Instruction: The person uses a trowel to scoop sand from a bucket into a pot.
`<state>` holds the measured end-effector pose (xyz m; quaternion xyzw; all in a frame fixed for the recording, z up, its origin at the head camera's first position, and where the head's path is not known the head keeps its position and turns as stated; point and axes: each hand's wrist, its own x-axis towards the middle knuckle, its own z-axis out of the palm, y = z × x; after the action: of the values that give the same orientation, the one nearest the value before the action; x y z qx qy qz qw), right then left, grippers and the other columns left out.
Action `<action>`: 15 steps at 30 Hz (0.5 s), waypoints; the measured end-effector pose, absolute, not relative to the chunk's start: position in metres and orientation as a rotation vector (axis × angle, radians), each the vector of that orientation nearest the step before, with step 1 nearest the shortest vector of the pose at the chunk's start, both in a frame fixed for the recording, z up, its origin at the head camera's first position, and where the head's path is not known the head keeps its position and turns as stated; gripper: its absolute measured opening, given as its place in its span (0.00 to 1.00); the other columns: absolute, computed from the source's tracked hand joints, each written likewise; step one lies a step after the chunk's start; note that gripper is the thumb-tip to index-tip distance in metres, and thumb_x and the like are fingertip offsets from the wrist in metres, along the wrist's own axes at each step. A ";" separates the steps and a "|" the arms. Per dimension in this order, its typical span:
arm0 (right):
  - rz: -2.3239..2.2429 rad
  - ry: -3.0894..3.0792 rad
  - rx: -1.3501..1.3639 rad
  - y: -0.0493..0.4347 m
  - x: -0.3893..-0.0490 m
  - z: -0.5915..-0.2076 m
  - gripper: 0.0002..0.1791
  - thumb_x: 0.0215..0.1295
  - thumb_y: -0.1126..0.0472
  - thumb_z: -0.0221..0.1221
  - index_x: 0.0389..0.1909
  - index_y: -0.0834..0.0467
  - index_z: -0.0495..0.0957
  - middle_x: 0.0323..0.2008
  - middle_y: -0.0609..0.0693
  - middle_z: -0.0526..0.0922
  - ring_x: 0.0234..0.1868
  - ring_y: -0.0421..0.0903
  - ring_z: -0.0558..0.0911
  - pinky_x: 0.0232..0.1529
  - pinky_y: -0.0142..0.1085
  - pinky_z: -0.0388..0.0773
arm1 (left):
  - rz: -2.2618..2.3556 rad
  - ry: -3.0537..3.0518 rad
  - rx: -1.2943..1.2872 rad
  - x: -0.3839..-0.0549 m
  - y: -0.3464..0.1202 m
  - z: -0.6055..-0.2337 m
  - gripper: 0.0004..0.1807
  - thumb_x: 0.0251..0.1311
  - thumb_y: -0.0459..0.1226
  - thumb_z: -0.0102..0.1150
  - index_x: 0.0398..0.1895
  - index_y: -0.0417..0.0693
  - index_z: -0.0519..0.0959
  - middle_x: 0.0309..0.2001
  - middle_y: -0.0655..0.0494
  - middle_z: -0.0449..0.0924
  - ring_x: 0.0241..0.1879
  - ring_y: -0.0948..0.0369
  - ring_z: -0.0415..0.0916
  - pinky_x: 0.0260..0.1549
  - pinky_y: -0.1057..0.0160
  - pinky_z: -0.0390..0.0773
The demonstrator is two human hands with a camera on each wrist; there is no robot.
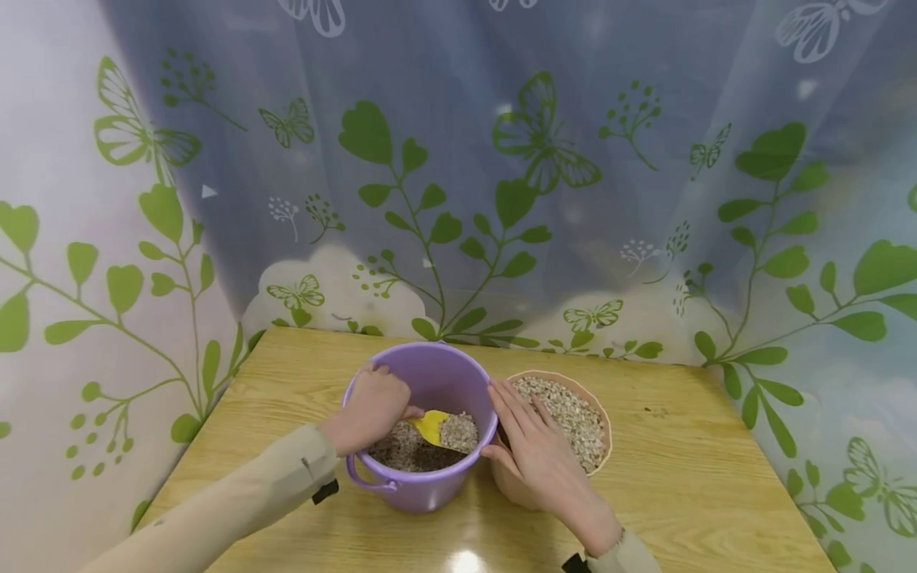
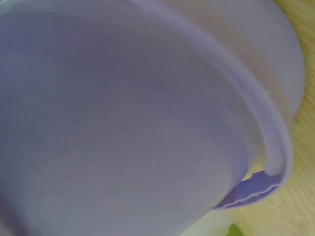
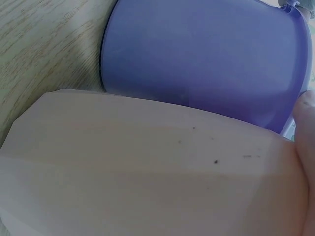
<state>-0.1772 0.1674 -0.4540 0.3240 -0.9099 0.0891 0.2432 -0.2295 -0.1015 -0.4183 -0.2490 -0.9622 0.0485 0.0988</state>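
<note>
In the head view my left hand grips a small yellow shovel by its handle, over the inside of a purple bucket. Pale gravel sits on the shovel's blade. Below it, the bucket holds more gravel and a dark material. My right hand lies with straight fingers across the near side of a peach-coloured pot, fingertips right at the bucket's rim. Pale gravel fills the pot close to its top. The right wrist view has the thumb at the bucket's edge, beside the pot's faceted wall.
Bucket and pot stand side by side on a wooden table. The bucket's carrying handle hangs down on its near left side. A curtain printed with leaves and butterflies encloses the table's back and sides.
</note>
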 end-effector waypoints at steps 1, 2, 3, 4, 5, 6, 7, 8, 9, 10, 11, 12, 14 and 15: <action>0.244 -2.490 0.884 0.168 -0.177 -0.454 0.47 0.75 0.30 0.26 0.77 0.62 0.56 0.77 0.57 0.58 0.74 0.58 0.65 0.68 0.59 0.63 | 0.135 -2.856 -0.723 -0.229 -0.102 -0.418 0.29 0.59 0.59 0.65 0.13 0.48 0.75 0.17 0.56 0.76 0.27 0.53 0.73 0.46 0.51 0.76; 0.242 -2.493 0.883 0.168 -0.177 -0.454 0.47 0.75 0.30 0.26 0.77 0.62 0.56 0.78 0.57 0.58 0.74 0.58 0.65 0.69 0.59 0.63 | 0.120 -2.868 -0.706 -0.229 -0.101 -0.416 0.29 0.59 0.59 0.64 0.12 0.48 0.75 0.17 0.56 0.76 0.28 0.53 0.74 0.48 0.50 0.76; 0.242 -2.495 0.883 0.168 -0.177 -0.454 0.46 0.75 0.30 0.27 0.77 0.62 0.56 0.78 0.57 0.58 0.74 0.57 0.65 0.69 0.58 0.63 | 0.096 -2.887 -0.688 -0.228 -0.101 -0.415 0.29 0.60 0.59 0.63 0.13 0.48 0.74 0.18 0.55 0.76 0.29 0.53 0.75 0.49 0.48 0.75; 0.241 -2.497 0.882 0.169 -0.177 -0.455 0.46 0.75 0.31 0.27 0.77 0.62 0.56 0.78 0.56 0.58 0.74 0.57 0.65 0.69 0.58 0.62 | 0.086 -2.901 -0.667 -0.228 -0.102 -0.414 0.29 0.61 0.59 0.63 0.13 0.48 0.75 0.19 0.55 0.76 0.30 0.53 0.75 0.51 0.47 0.75; 0.242 -2.498 0.882 0.169 -0.177 -0.455 0.46 0.75 0.31 0.27 0.77 0.62 0.56 0.78 0.56 0.58 0.75 0.57 0.65 0.69 0.58 0.62 | 0.070 -2.911 -0.648 -0.227 -0.102 -0.413 0.29 0.62 0.59 0.62 0.14 0.48 0.75 0.19 0.55 0.77 0.32 0.53 0.76 0.51 0.47 0.75; 0.241 -2.498 0.882 0.170 -0.177 -0.455 0.46 0.75 0.31 0.27 0.77 0.62 0.56 0.78 0.56 0.58 0.74 0.57 0.65 0.69 0.58 0.62 | 0.055 -2.918 -0.629 -0.226 -0.102 -0.411 0.28 0.62 0.59 0.61 0.15 0.48 0.76 0.20 0.55 0.78 0.33 0.53 0.76 0.51 0.47 0.74; 0.242 -2.500 0.880 0.170 -0.177 -0.455 0.46 0.75 0.31 0.27 0.77 0.62 0.56 0.78 0.56 0.58 0.74 0.57 0.65 0.69 0.58 0.62 | 0.055 -2.920 -0.609 -0.225 -0.102 -0.409 0.28 0.62 0.60 0.61 0.15 0.48 0.77 0.21 0.55 0.79 0.33 0.53 0.77 0.50 0.49 0.74; 0.244 -2.500 0.881 0.170 -0.176 -0.455 0.46 0.75 0.31 0.27 0.77 0.62 0.56 0.78 0.56 0.58 0.74 0.57 0.65 0.69 0.58 0.62 | 0.052 -2.912 -0.592 -0.223 -0.103 -0.408 0.28 0.62 0.60 0.61 0.16 0.48 0.78 0.23 0.54 0.79 0.34 0.53 0.77 0.48 0.50 0.74; 0.247 -2.500 0.881 0.170 -0.176 -0.455 0.46 0.75 0.31 0.27 0.77 0.62 0.56 0.78 0.56 0.58 0.74 0.57 0.65 0.69 0.58 0.62 | 0.056 -2.900 -0.577 -0.222 -0.104 -0.406 0.28 0.61 0.61 0.61 0.18 0.47 0.79 0.24 0.54 0.80 0.34 0.54 0.77 0.46 0.51 0.73; 0.251 -2.500 0.881 0.170 -0.176 -0.455 0.46 0.75 0.31 0.27 0.77 0.62 0.56 0.78 0.57 0.58 0.74 0.57 0.65 0.69 0.58 0.62 | 0.061 -2.885 -0.563 -0.220 -0.105 -0.405 0.29 0.61 0.61 0.61 0.19 0.47 0.80 0.24 0.53 0.80 0.33 0.54 0.77 0.43 0.53 0.73; 0.252 -2.501 0.881 0.170 -0.176 -0.455 0.46 0.75 0.31 0.27 0.77 0.62 0.56 0.78 0.57 0.58 0.75 0.58 0.64 0.69 0.58 0.62 | 0.057 -2.870 -0.549 -0.218 -0.107 -0.403 0.29 0.61 0.62 0.61 0.20 0.47 0.80 0.25 0.53 0.80 0.33 0.54 0.77 0.40 0.55 0.71; 0.252 -2.503 0.882 0.170 -0.177 -0.454 0.46 0.76 0.31 0.27 0.77 0.62 0.56 0.78 0.57 0.58 0.75 0.57 0.64 0.69 0.58 0.62 | 0.052 -2.856 -0.533 -0.216 -0.108 -0.402 0.29 0.60 0.62 0.61 0.20 0.47 0.80 0.25 0.54 0.80 0.32 0.54 0.76 0.38 0.56 0.70; 0.257 -2.502 0.883 0.169 -0.177 -0.454 0.46 0.76 0.31 0.28 0.77 0.62 0.56 0.78 0.57 0.58 0.75 0.58 0.64 0.69 0.58 0.62 | 0.011 -2.835 -0.511 -0.213 -0.112 -0.400 0.28 0.61 0.61 0.62 0.23 0.46 0.81 0.26 0.53 0.80 0.32 0.54 0.75 0.36 0.57 0.67; 0.259 -2.502 0.882 0.169 -0.177 -0.454 0.46 0.76 0.31 0.27 0.77 0.62 0.56 0.78 0.57 0.58 0.75 0.58 0.64 0.69 0.58 0.62 | -0.005 -2.829 -0.504 -0.211 -0.114 -0.399 0.27 0.61 0.61 0.62 0.24 0.46 0.81 0.27 0.54 0.81 0.32 0.54 0.75 0.37 0.57 0.67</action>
<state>-0.1770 0.1690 -0.4539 0.3216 -0.9122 0.0943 0.2357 -0.2112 -0.1139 -0.3988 -0.1737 -0.9757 -0.0018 0.1336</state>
